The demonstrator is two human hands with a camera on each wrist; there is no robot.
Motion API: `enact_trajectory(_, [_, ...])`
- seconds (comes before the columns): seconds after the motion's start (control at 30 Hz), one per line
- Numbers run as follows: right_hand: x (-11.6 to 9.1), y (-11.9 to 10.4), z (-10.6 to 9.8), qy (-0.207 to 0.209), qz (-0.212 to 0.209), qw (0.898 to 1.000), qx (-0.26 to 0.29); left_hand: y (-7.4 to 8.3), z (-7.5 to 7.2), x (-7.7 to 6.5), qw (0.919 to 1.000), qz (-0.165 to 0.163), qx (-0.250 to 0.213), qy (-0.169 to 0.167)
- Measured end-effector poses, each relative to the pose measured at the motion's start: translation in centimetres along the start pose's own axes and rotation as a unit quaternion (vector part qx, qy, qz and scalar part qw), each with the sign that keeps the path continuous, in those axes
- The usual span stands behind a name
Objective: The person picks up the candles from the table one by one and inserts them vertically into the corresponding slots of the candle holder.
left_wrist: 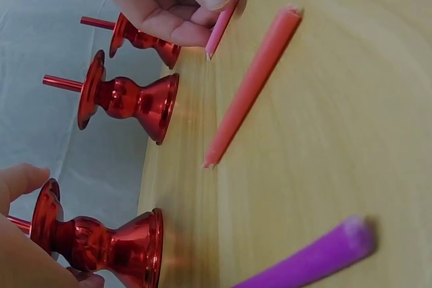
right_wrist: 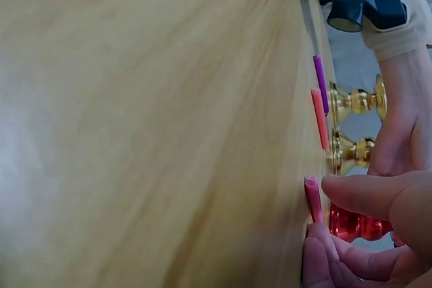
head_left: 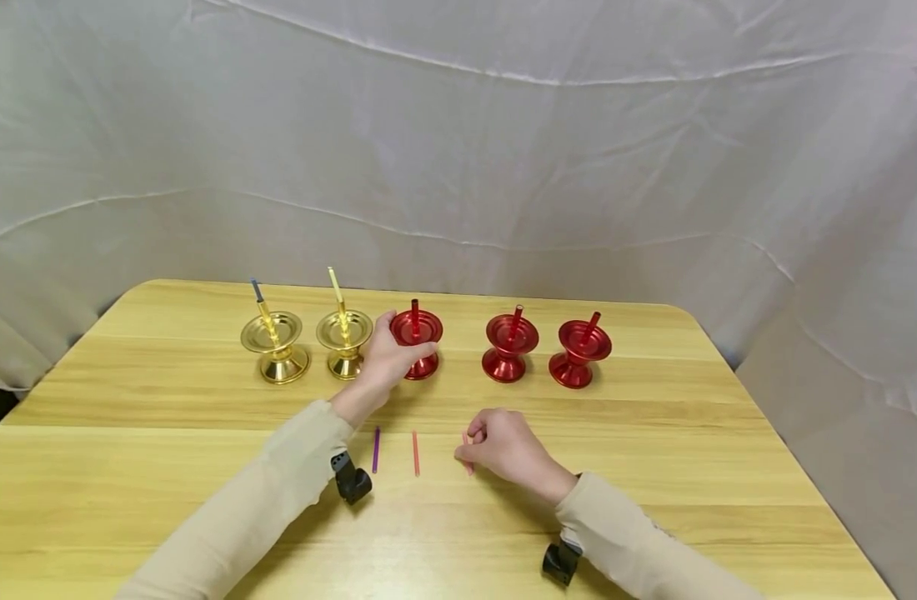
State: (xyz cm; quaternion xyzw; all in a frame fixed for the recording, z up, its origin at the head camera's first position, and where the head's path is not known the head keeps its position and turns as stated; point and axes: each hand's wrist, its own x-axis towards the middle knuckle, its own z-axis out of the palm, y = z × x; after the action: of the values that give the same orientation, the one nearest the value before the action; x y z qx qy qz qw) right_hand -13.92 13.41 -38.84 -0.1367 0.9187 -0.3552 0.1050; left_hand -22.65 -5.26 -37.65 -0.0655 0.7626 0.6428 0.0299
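Observation:
My left hand (head_left: 387,358) holds the leftmost red candle holder (head_left: 424,367), fingers at one side of its dish and thumb at the other. A bare red tube rises from that dish. Nearer the front, my right hand (head_left: 505,446) has thumb and fingers about a pink candle (right_wrist: 312,197), which is at the tabletop. The left wrist view shows the candle's end (left_wrist: 214,42) between them. To its left lie a coral candle (head_left: 416,454) and a purple candle (head_left: 376,450), both flat on the wood.
Two gold holders stand at the left: one (head_left: 282,367) bears a blue candle (head_left: 257,290), the other (head_left: 344,365) a pale yellow candle (head_left: 335,285). Two more red holders (head_left: 505,365) (head_left: 573,371) with bare tubes stand at the right. A grey cloth (head_left: 458,167) hangs behind the table.

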Motion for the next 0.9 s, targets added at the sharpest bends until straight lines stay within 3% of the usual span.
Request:
enact_trajectory(0.13, [0.1, -0.2, 0.0, -0.002, -0.021, 1.000, -0.013, -0.2, 0.0, 0.1, 1.0000, 0.004, -0.005, 0.004])
enact_trajectory(0.4, [0.1, -0.4, -0.2, 0.006, -0.040, 0.998, -0.058, -1.0, 0.0, 0.2, 0.9990, 0.044, -0.004, -0.005])
enact_trajectory(0.57, [0.0, -0.6, -0.2, 0.004, -0.064, 0.994, -0.094, -1.4, -0.3, 0.2, 0.9989, 0.045, 0.009, -0.010])
enact_trajectory(0.77, [0.2, -0.7, -0.9, -0.018, -0.096, 0.991, -0.088, -1.5, -0.4, 0.3, 0.9988, 0.046, 0.014, -0.012])
enact_trajectory(0.9, [0.6, -0.8, -1.6, -0.012, -0.083, 0.995, -0.062, -1.5, -0.4, 0.4, 0.9986, 0.048, 0.016, -0.012])
